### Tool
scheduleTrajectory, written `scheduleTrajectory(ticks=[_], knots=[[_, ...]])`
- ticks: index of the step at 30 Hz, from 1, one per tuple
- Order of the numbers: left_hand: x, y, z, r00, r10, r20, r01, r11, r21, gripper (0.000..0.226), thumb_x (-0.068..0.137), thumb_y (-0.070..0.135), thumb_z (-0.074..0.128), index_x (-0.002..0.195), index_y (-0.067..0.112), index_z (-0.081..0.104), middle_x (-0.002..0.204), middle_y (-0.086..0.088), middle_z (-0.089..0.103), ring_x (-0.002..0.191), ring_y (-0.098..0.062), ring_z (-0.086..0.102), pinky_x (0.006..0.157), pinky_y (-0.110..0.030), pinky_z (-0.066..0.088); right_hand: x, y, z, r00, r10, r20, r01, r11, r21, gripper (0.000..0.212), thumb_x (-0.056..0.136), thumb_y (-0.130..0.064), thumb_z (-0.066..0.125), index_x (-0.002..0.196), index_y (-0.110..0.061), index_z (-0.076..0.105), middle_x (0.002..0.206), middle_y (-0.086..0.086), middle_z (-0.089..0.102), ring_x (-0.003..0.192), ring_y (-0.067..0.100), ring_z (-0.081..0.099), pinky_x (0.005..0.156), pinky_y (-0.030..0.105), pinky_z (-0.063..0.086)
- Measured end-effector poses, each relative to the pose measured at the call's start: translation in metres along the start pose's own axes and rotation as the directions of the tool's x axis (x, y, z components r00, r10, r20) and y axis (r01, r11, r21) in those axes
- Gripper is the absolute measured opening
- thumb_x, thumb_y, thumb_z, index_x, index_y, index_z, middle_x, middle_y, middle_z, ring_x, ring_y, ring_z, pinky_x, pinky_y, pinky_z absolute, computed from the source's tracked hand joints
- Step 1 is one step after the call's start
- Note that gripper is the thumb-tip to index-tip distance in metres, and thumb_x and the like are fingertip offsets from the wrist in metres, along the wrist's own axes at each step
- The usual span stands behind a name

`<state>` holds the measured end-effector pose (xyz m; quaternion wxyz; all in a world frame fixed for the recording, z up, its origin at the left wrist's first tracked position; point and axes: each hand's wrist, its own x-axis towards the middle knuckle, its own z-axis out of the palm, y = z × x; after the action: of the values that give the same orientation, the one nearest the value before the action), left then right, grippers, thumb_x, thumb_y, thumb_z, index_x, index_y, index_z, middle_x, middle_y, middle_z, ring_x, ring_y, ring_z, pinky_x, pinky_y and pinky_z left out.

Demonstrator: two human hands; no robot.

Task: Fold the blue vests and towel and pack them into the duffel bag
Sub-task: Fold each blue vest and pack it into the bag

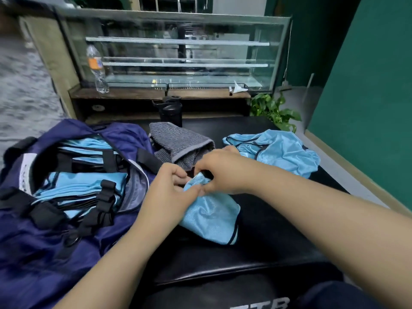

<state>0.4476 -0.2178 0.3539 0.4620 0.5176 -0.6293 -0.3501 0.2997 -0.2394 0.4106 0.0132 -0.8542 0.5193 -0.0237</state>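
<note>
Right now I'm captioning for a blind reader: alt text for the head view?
Both hands, left hand and right hand, pinch a light blue mesh vest on a black padded bench, beside an open navy duffel bag holding folded vests.

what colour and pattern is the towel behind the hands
Grey with fine darker stripes and a plain lighter grey edge band, seen in the head view: the towel.

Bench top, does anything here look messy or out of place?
Yes: one blue vest lies crumpled at the bench's far right, and the grey towel sits loosely bunched beside the duffel bag, while other vests lie folded inside.
</note>
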Motion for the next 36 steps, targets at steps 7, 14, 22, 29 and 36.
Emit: scheduleTrajectory(ticks=[7,14,22,29,36], knots=[[0.004,-0.021,-0.05,0.99,-0.035,0.134,0.049,0.994,-0.099,0.056,0.066,0.035,0.082,0.115,0.027,0.057,0.104,0.008,0.071,0.096,-0.006,0.067,0.083,-0.028,0.053,0.014,-0.013,-0.023,0.961,0.204,-0.188,-0.017,0.72,0.694,0.019,0.081,-0.029,0.075,0.07,-0.026,0.06,0.054,-0.015,0.048,0.048,-0.002,0.043,0.047,0.012,0.031],[0.01,-0.032,-0.095,0.986,-0.135,-0.101,0.143,0.987,0.077,0.024,0.076,0.029,0.072,0.097,0.019,0.065,0.087,0.004,0.072,0.08,-0.01,0.068,0.076,-0.028,0.052,0.049,-0.03,-0.017,0.9,0.432,-0.053,-0.042,0.205,0.978,0.013,0.087,-0.018,0.07,0.092,-0.007,0.065,0.076,0.0,0.065,0.052,0.004,0.061,0.044,0.016,0.045],[0.07,-0.03,-0.2,0.873,-0.225,-0.434,0.274,0.96,0.054,0.026,0.081,0.005,0.073,0.104,0.006,0.061,0.073,-0.004,0.052,0.06,-0.016,0.048,0.056,-0.023,0.039,0.11,-0.08,0.041,0.88,0.468,0.084,-0.139,0.084,0.987,0.042,0.086,-0.024,0.067,0.062,-0.021,0.034,0.07,0.006,0.032,0.067,0.021,0.033,0.064,0.031,0.029],[0.108,-0.068,-0.228,0.847,-0.126,-0.517,0.364,0.847,0.389,0.028,0.082,-0.008,0.056,0.106,0.004,0.062,0.091,-0.013,0.061,0.086,-0.026,0.055,0.073,-0.028,0.039,0.144,-0.135,0.07,0.908,0.406,0.098,-0.173,0.154,0.973,0.014,0.092,-0.012,0.045,0.087,-0.022,0.053,0.07,-0.005,0.045,0.055,0.011,0.036,0.048,0.024,0.027],[0.101,-0.094,-0.224,0.969,0.11,-0.222,0.123,0.565,0.816,0.026,0.084,0.003,0.059,0.11,0.002,0.062,0.111,-0.023,0.062,0.105,-0.04,0.057,0.088,-0.044,0.045,0.139,-0.129,0.088,0.961,0.255,0.111,-0.21,0.401,0.892,0.026,0.093,-0.026,0.048,0.072,-0.011,0.051,0.073,0.0,0.039,0.066,0.015,0.031,0.059,0.029,0.027]])
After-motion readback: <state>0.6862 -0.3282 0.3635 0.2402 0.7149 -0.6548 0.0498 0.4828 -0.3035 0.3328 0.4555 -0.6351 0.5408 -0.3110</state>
